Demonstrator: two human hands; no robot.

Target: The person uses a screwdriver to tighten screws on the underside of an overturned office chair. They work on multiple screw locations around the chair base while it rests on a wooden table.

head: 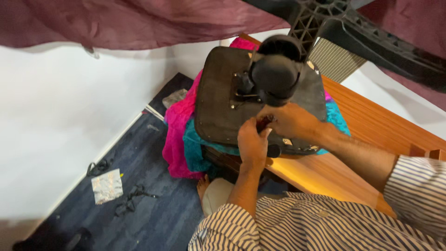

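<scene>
An upturned office chair seat (223, 102) lies on pink and teal cloth (179, 135) over a wooden table (371, 125). Left hand (253, 144) and right hand (290, 122) pinch a small, mostly hidden part at its underside. A silver foil packet (107, 186) lies on the carpet.

The black chair column (275, 74) and star base (371, 32) are crowding the space above the upturned seat (218, 102); bare worktop (371, 121) is lying open to the right, carpeted floor (153, 186) to the left.

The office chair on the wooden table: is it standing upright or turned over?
Turned over. The chair seat shows its dark underside, the chair base points toward the camera, and it rests on the wooden table.
</scene>
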